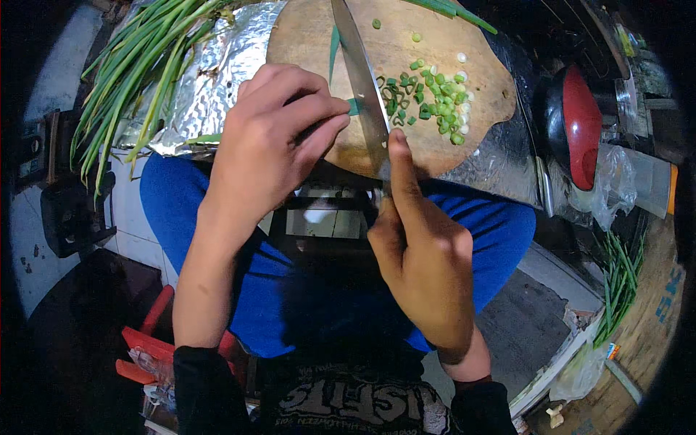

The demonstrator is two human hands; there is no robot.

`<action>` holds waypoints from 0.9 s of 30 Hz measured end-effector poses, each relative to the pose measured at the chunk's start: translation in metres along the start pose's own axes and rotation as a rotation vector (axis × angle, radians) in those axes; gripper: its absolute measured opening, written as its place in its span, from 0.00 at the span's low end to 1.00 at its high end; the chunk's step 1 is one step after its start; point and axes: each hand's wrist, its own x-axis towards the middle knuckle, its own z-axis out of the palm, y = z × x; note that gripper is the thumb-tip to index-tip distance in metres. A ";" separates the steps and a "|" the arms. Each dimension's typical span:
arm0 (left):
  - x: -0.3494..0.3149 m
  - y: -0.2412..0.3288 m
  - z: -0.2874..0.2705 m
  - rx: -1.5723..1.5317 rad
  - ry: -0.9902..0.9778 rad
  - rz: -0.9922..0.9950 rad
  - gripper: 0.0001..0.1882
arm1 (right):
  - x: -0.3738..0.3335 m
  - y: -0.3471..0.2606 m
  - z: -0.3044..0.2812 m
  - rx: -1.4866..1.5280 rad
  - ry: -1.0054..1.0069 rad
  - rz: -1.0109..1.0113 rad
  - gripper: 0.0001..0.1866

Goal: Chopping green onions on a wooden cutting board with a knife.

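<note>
My right hand (pixel 428 254) grips a knife (pixel 362 72), its index finger stretched along the blade. The long blade points away from me across a round wooden cutting board (pixel 304 43). My left hand (pixel 279 130) is closed on a green onion, whose cut green end (pixel 354 107) sticks out past the fingertips and meets the left side of the blade. A narrow green leaf (pixel 334 54) lies beyond that hand. Chopped green onion (pixel 446 101) is scattered right of the blade, dark green rings nearest it and paler pieces farther right. The knife handle is mostly hidden in my right hand.
A bunch of whole green onions (pixel 145 65) rests on crinkled foil (pixel 243 43) at the far left. At right stand a red and black rounded object (pixel 581 127) and a clear plastic bag (pixel 615 185). More green onions (pixel 622 286) lie lower right. A red frame (pixel 148 337) sits lower left.
</note>
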 end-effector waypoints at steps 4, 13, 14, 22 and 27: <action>0.002 0.001 -0.002 -0.029 -0.020 -0.001 0.10 | 0.005 -0.002 0.008 -0.059 0.019 0.011 0.41; 0.001 0.000 -0.003 -0.067 -0.041 -0.018 0.07 | 0.046 0.004 0.025 0.117 0.195 -0.080 0.35; 0.000 0.001 -0.002 -0.068 -0.024 -0.033 0.08 | 0.046 0.004 0.025 0.094 0.204 -0.097 0.35; -0.002 0.000 0.002 0.014 0.050 -0.033 0.11 | 0.013 -0.004 0.004 0.091 0.157 -0.062 0.36; 0.001 0.002 0.003 0.031 0.055 -0.016 0.11 | 0.008 -0.005 -0.002 0.068 0.070 -0.014 0.36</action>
